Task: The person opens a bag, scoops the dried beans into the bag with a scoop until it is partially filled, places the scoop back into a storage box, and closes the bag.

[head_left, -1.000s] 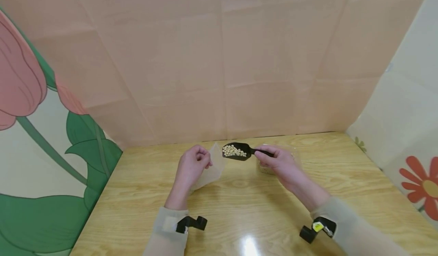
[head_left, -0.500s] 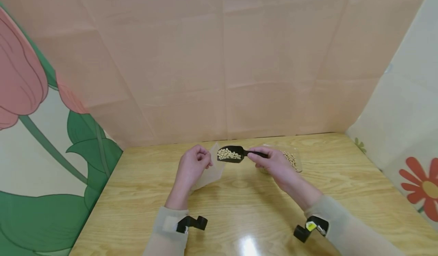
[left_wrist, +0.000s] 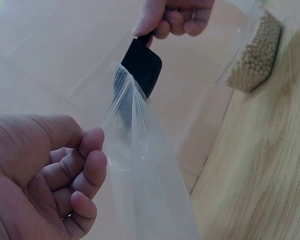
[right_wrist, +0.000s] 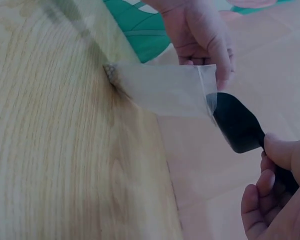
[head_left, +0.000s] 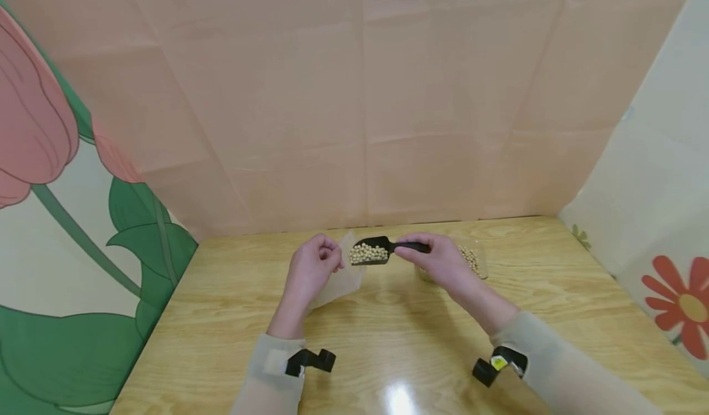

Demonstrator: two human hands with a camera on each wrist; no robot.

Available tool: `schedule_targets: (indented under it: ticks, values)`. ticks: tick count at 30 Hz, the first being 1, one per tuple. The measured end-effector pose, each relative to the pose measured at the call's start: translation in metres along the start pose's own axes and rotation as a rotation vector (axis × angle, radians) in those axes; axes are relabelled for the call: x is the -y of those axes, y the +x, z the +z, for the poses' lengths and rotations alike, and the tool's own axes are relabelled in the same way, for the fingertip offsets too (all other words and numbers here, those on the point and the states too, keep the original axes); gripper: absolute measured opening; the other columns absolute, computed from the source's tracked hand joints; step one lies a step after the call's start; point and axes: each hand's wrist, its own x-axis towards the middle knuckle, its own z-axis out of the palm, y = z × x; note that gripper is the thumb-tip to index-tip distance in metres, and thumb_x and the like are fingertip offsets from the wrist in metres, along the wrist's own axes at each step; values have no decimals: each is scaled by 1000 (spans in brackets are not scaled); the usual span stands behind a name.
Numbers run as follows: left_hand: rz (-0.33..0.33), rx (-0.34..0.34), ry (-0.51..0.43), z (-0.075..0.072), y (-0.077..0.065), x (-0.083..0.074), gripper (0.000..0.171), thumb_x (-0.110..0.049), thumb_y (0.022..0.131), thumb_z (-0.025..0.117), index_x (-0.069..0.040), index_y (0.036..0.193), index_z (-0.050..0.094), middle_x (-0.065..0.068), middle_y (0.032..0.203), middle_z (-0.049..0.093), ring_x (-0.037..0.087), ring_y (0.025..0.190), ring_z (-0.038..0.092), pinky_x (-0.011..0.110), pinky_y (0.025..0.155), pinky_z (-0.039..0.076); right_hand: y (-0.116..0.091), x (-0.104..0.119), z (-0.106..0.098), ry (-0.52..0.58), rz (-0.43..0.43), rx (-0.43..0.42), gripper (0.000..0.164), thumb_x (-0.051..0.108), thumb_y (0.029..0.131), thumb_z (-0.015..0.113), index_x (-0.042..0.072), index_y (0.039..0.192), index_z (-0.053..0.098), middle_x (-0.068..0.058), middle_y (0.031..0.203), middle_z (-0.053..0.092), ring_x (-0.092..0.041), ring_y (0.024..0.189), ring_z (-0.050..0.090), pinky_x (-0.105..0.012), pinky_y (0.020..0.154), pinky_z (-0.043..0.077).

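My left hand (head_left: 311, 270) pinches the mouth edge of a translucent plastic bag (head_left: 336, 286) between thumb and fingertips. My right hand (head_left: 443, 261) grips the handle of a black scoop (head_left: 380, 242), which holds a heap of pale round beans (head_left: 367, 254), like soybeans. In both wrist views the front of the scoop sits inside the bag's mouth. The bag (right_wrist: 165, 87) hangs down to the table, with some beans (right_wrist: 110, 73) at its bottom corner. Behind my right hand stands a clear container (left_wrist: 255, 55) of the same beans, partly hidden in the head view.
A wood-grain table (head_left: 388, 347) lies under both hands. A pinkish cloth backdrop (head_left: 360, 125) rises at its far edge. Printed side walls stand left and right, one with a tulip (head_left: 33, 107), the other with a red flower (head_left: 684, 304).
My right hand has moved left with the scoop, bringing its front to the bag's mouth. More of the bean container shows behind it. My left hand has stayed in place.
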Motion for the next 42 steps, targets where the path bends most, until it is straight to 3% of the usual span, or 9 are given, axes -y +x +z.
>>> schedule_targets:
  ticks: [3,13,22,28,36,42]
  values:
    - [1,1,2,0,0,0,7,-10,108,68,-10,101,71,-4,77,73,19,74,70,34,62,49,0,4,1,-54,-34,-5,33,38,103,82,15,127,81,-10,129,75,-27,106,66,-35,83,56]
    - [6,3,-4,-1,0,-2,7,-11,108,68,-10,101,71,-3,77,74,24,76,73,31,58,45,1,17,2,-294,-211,-57,25,34,104,82,18,122,83,-6,121,79,-20,95,70,-40,80,57]
    - [-8,-4,7,-2,0,-3,8,-11,107,68,-12,100,70,-3,77,74,23,75,71,33,60,45,-6,29,6,-482,-359,-91,18,25,101,85,18,118,84,-1,120,79,-23,105,75,-50,88,60]
    - [-11,-11,4,-3,0,-2,7,-11,107,69,-12,100,70,-3,77,74,20,74,70,35,63,48,-7,34,9,-595,-444,-111,19,25,98,88,18,115,84,2,110,78,-14,86,69,-43,75,58]
    - [-22,-16,12,-3,0,-3,7,-11,107,69,-12,101,70,-3,76,73,19,73,69,35,62,46,-8,37,11,-668,-529,-137,20,24,96,90,16,112,84,4,103,76,-9,75,60,-36,67,52]
    - [-13,-23,13,-3,1,-2,7,-10,107,69,-12,100,70,-3,76,73,19,72,67,34,63,46,-10,37,11,-620,-512,-126,20,24,97,89,17,114,84,4,105,75,-10,73,59,-36,67,51]
